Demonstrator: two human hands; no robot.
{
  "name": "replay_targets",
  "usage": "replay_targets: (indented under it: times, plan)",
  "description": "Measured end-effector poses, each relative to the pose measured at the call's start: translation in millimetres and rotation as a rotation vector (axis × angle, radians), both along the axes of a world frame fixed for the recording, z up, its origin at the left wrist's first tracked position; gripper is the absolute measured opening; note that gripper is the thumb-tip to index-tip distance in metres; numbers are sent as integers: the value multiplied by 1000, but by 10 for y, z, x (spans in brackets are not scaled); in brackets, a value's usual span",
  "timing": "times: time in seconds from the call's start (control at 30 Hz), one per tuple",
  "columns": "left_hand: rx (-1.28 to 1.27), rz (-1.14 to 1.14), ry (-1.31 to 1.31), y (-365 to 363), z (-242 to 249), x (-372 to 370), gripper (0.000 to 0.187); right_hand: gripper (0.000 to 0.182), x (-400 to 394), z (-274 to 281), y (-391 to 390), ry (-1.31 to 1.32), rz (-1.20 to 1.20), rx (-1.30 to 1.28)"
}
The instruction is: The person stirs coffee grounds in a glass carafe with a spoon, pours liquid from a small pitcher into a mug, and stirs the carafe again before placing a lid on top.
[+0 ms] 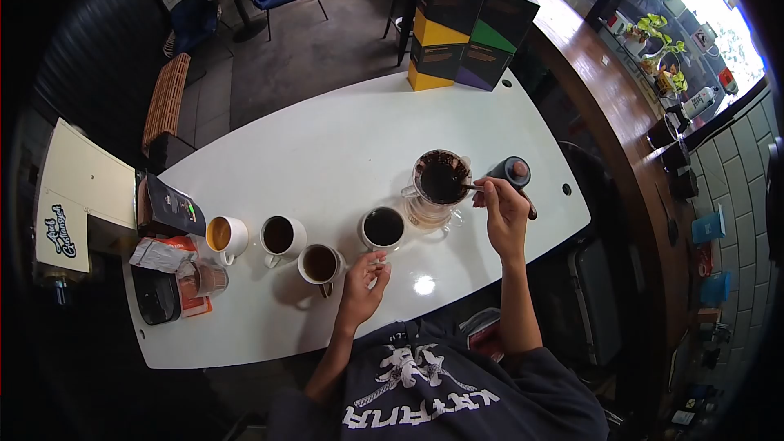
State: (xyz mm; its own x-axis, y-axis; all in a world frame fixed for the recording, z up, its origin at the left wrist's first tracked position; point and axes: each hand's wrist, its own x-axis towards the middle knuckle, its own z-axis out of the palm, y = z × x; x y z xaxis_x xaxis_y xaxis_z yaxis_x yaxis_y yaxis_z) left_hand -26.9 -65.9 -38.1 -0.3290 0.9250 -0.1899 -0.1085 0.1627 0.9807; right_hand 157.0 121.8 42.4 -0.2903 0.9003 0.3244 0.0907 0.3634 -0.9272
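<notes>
My right hand (504, 206) pinches the handle of a spoon (472, 188), whose other end reaches the rim of a dripper (441, 177) with dark coffee and grounds inside. Beneath the dripper stands a clear glass server (428, 214). Close to my left hand (367, 276), its fingers bent and partly spread with nothing visible in them, is a cup of dark coffee (383, 228). Further left are a cup with brown liquid (319, 264), a white mug of dark liquid (282, 238) and a mug with orange-brown liquid (228, 236).
A grinder-like dark cylinder (514, 171) stands right of the dripper. Black boxes with coloured panels (469, 33) are at the white table's (294, 143) far edge. Packets (164, 255), a small clear cup (212, 278) and a black device (156, 295) lie at the left.
</notes>
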Motion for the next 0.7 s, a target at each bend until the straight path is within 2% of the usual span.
replay_targets:
  times: [0.7]
  plan:
    - [-16, 14, 60, -17, -23, 15, 31, 24, 1, 60, -39, 128, 9, -14]
